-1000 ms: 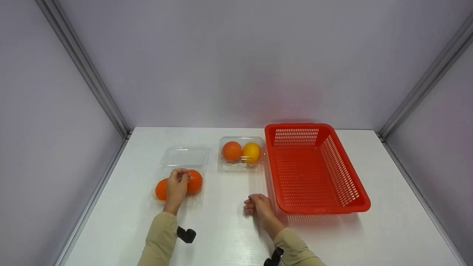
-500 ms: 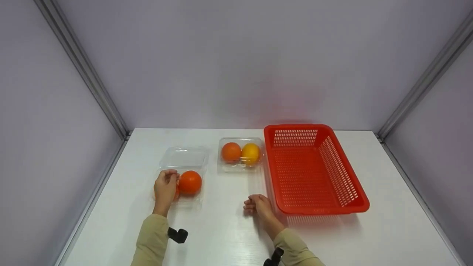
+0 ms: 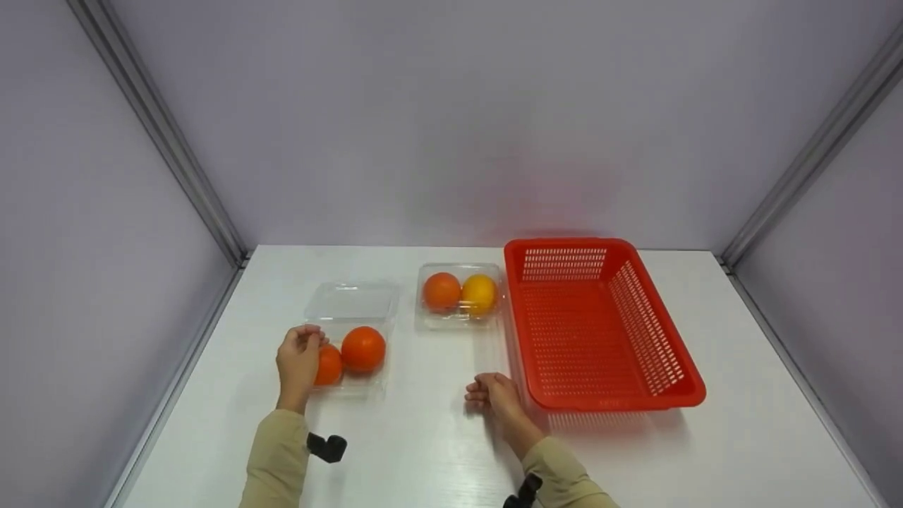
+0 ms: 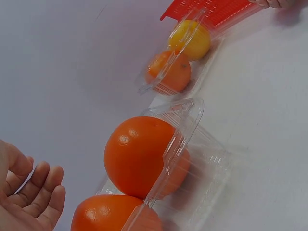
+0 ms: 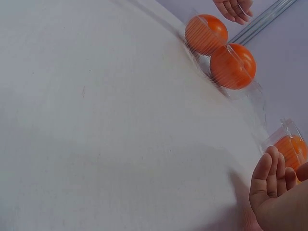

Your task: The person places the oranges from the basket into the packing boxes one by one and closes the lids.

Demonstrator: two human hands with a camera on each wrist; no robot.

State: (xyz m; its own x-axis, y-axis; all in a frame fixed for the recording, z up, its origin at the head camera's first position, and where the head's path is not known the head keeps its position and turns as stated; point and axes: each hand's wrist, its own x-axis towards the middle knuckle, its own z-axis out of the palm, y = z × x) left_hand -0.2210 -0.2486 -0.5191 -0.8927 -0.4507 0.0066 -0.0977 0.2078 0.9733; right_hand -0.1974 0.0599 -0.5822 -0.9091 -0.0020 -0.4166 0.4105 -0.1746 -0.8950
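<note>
My left hand hovers at the left edge of an open clear plastic box, fingers loosely bent with nothing held. Two round orange fruits, a left one and a right one, sit side by side in its base, and the lid lies folded back behind them. In the head view the hand partly covers the left fruit; the left wrist view shows a gap between fingers and fruit. My right hand rests loosely curled near the basket's front left corner, holding nothing.
A red plastic basket stands on the right of the white table. Left of it, at the back, a second clear plastic box holds an orange fruit and a yellow fruit. Pale walls enclose the table at the back and sides.
My left hand has moved left from above the two fruits to the box's left edge, uncovering more of them. My right hand stays in place.
</note>
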